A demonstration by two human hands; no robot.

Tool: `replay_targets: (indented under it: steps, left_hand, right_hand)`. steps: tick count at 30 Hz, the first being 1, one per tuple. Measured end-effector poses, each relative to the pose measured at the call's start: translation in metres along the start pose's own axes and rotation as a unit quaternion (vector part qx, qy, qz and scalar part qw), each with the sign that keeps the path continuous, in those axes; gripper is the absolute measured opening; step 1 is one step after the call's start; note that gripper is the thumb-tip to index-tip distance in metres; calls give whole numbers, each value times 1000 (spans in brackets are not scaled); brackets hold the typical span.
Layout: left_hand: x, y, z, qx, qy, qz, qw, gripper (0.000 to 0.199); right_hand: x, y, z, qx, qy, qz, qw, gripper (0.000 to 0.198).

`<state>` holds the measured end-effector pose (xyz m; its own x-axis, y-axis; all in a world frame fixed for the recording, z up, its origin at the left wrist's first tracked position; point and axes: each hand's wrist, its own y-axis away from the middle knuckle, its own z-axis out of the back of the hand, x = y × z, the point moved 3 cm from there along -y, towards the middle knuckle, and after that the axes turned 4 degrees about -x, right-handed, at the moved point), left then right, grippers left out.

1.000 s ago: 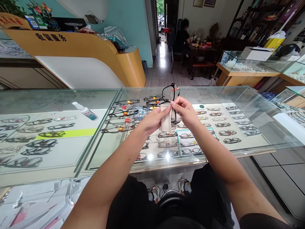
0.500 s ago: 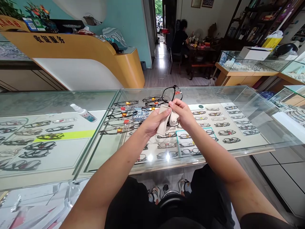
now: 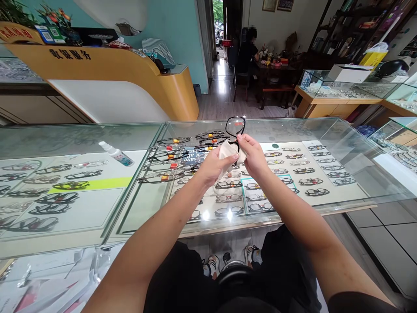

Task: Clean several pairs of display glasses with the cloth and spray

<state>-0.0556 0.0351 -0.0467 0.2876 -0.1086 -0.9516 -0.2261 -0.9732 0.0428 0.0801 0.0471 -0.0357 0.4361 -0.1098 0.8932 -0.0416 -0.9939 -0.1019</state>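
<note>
Just shifted left fingers (image 3: 233,158) lower, pinching cloth (image 3: 227,150) tight; gripping glasses (image 3: 236,124) at cloth's 12 o'clock in right fingers (image 3: 246,143), prob mid-wipe.

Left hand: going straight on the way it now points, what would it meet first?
Beyond the pale cloth it holds, the left hand would probably meet the black-framed glasses first, with the right hand just past them, though depth is hard to judge here.

Bottle (image 3: 116,154), spectacles (image 3: 169,155) on glass counter (image 3: 140,213)
</note>
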Motion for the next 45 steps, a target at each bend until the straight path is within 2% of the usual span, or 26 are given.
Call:
replay_targets:
  steps: [5,11,14,18,21,23,26,30,34,37,39,43,45]
  left_hand:
    - [1,-2,1,-37,-32,-74,996,60]
    - [6,-9,5,-71,2,-111,991,59]
    - [6,-10,5,-43,15,-84,995,63]
    - [0,-6,7,26,16,-28,999,61]
    - [-8,-1,7,67,-8,-30,997,59]
    - [-12,1,6,71,-23,-50,996,63]
    - [-13,3,3,50,-37,-80,995,71]
    - [-8,7,-1,-2,-49,-125,991,57]
    - [-8,9,-3,-75,-30,-192,978,57]
    - [-13,10,0,-91,-42,-217,971,57]
    - [-16,10,3,-60,-53,-203,976,58]
    - [-21,12,4,61,-67,-132,987,50]
    - [-22,14,1,79,-73,-132,985,53]
  right_hand:
    - [-2,1,-1,39,7,-38,998,63]
    - [-5,0,0,62,16,-18,998,53]
    - [-4,-2,1,45,1,-15,999,53]
    - [4,-2,3,25,2,-14,1000,57]
    - [10,-2,3,20,5,-13,1000,60]
    - [11,-1,3,22,3,-11,1000,62]
    - [9,3,-1,30,1,-2,1000,61]
    - [3,15,-10,30,-12,7,999,58]
    - [2,26,-19,57,-34,8,998,54]
    - [8,28,-21,79,-36,15,996,52]
    - [14,27,-19,75,-41,25,996,51]
    - [21,23,-12,53,-44,39,997,50]
    - [19,23,-11,50,-42,41,997,51]
